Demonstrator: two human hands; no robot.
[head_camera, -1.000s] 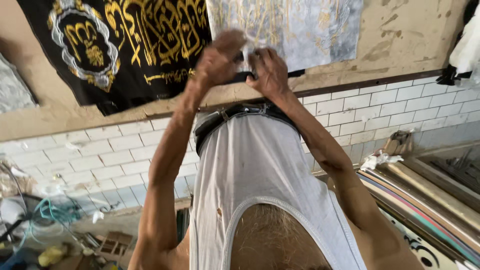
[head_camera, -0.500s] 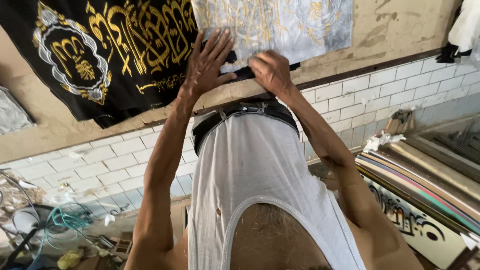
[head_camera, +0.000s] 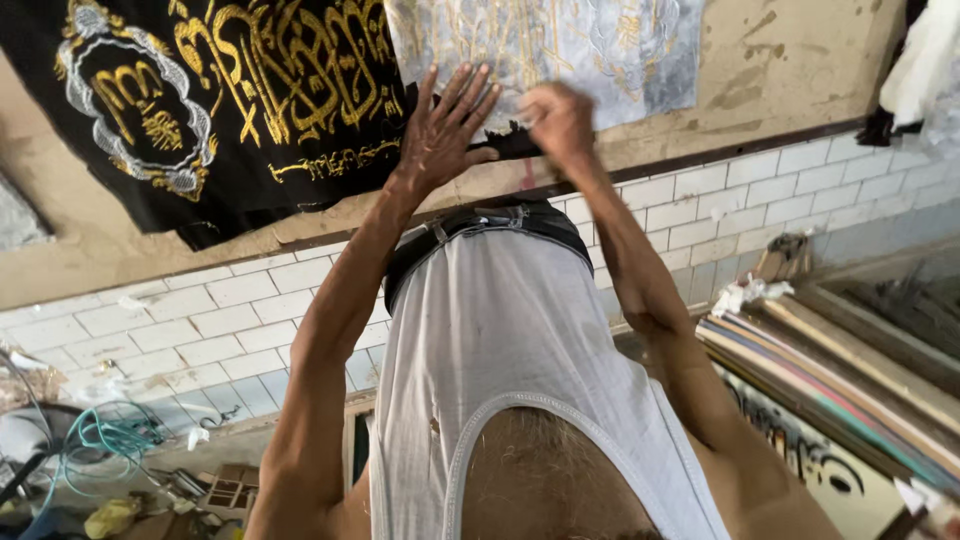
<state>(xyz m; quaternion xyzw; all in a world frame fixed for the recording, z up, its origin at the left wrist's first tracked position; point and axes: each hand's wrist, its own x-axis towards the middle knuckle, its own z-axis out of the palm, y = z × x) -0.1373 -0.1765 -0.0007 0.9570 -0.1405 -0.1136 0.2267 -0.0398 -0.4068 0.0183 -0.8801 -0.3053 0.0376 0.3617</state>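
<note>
A black cloth (head_camera: 250, 90) with gold and silver embroidery lies against a rough plaster surface. Beside it lies a grey cloth (head_camera: 590, 40) with faint gold embroidery. My left hand (head_camera: 445, 125) lies flat with its fingers spread where the two cloths meet, holding nothing. My right hand (head_camera: 558, 120) is closed in a fist at the grey cloth's lower edge, pinching it beside a dark frayed strip (head_camera: 508, 146). Both my arms are stretched out in front of my white vest (head_camera: 500, 340) and black belt (head_camera: 480, 225).
White tiles (head_camera: 200, 330) run below the plaster band. A stack of long coloured boards and frames (head_camera: 830, 370) lies at the right. Tangled teal cord (head_camera: 100, 440) and small clutter sit at the lower left. A white cloth (head_camera: 925, 60) hangs at the upper right.
My left hand has gone from a fist to a flat, spread palm on the cloths. My right hand stays closed on the grey cloth's edge. The view has shifted slightly.
</note>
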